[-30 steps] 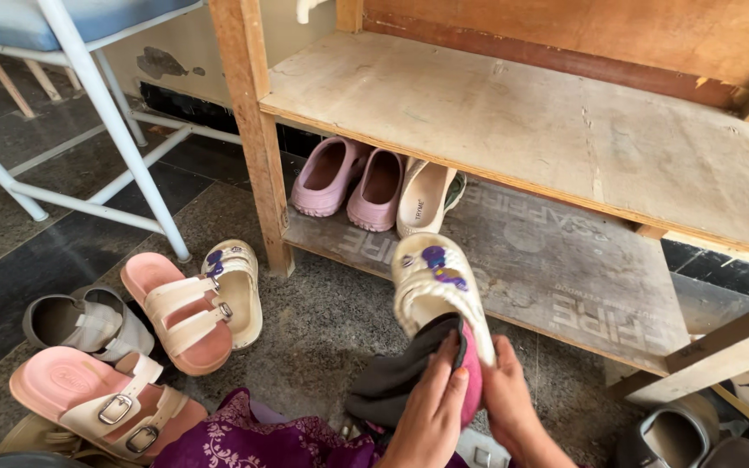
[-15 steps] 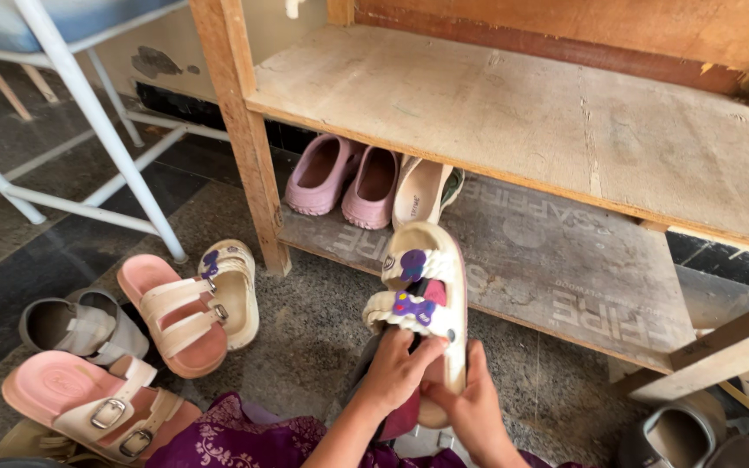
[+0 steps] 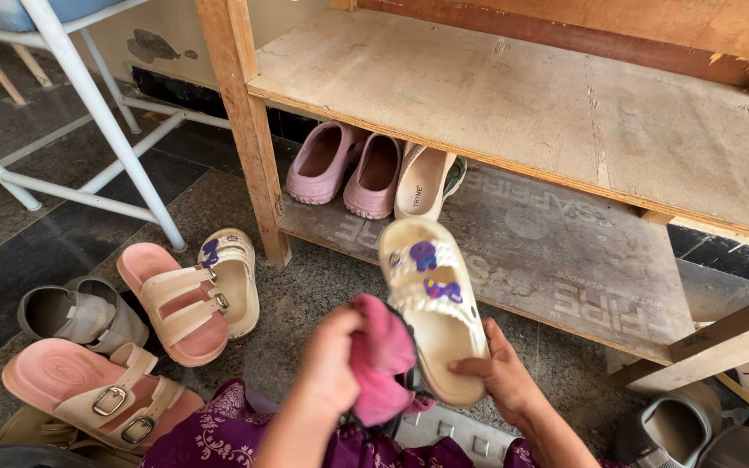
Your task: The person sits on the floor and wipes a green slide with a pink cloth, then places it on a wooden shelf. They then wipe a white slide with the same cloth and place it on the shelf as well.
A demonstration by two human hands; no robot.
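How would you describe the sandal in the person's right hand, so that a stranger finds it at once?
Start at the wooden rack, then look just in front of its lower shelf. There the right hand holds up a cream sandal by its heel, beside the pink cloth in the left hand. Unlike the pink sandals on the floor, it has purple charms on woven straps.

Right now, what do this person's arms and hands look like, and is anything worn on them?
Both hands, left hand and right hand, are bare, without gloves, rings or watch. The forearms show no sleeves. Below them lies purple cloth with a white floral print.
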